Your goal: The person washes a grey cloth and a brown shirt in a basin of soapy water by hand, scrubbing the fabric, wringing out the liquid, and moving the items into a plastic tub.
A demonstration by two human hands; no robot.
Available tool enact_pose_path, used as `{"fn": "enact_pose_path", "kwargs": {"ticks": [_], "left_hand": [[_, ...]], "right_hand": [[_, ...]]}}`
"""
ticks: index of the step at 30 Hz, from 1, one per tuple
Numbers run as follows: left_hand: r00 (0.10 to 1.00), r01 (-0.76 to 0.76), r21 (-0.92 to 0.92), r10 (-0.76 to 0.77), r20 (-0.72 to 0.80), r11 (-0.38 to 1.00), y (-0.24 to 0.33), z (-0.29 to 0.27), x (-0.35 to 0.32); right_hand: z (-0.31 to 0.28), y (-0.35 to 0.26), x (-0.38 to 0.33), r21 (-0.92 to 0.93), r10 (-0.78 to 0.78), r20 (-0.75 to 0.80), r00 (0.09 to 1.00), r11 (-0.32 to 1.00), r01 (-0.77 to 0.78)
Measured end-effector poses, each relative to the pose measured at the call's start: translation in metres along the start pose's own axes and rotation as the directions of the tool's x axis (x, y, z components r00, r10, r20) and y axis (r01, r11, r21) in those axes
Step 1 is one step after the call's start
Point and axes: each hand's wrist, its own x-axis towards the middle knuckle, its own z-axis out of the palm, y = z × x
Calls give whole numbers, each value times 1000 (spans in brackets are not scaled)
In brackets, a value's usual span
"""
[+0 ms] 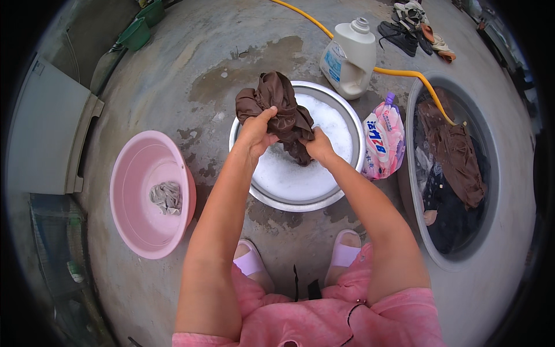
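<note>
Both my hands grip a bunched dark brown garment (277, 101) above a round metal basin (356, 130) of white suds (300, 176). My left hand (258, 132) is closed on its lower left part, thumb on top. On the other side, my right hand (319, 146) pinches the lower right folds. The cloth hangs down between the hands, its lowest end close to the foam; I cannot tell whether it touches. What kind of garment it is does not show.
Left stands a pink basin (124, 191) with a grey cloth (166, 198). Right is a large grey tub (411, 191) with dark clothes in water and a yellow hose (404, 73). A white jug (350, 58) and a pink detergent pouch (384, 139) stand beside the metal basin. Shoes (413, 29) lie farther back.
</note>
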Motion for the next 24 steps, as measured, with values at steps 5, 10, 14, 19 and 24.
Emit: {"fn": "enact_pose_path", "kwargs": {"ticks": [5, 10, 14, 19, 24], "left_hand": [[983, 186, 393, -168, -80, 900, -36, -33, 10], [986, 165, 634, -107, -129, 756, -23, -42, 10], [986, 81, 508, 7, -170, 858, -2, -62, 15], [977, 36, 301, 30, -211, 953, 6, -76, 21], [966, 66, 200, -12, -258, 978, -4, -84, 29]], "right_hand": [[-24, -9, -7, -530, 170, 301, 938, 848, 17], [-44, -22, -5, -688, 149, 115, 982, 725, -30], [-24, -45, -12, -485, -377, -13, 926, 812, 324], [23, -41, -22, -628, -264, 331, 906, 655, 420], [50, -12, -16, -722, 37, 499, 866, 570, 392]]}}
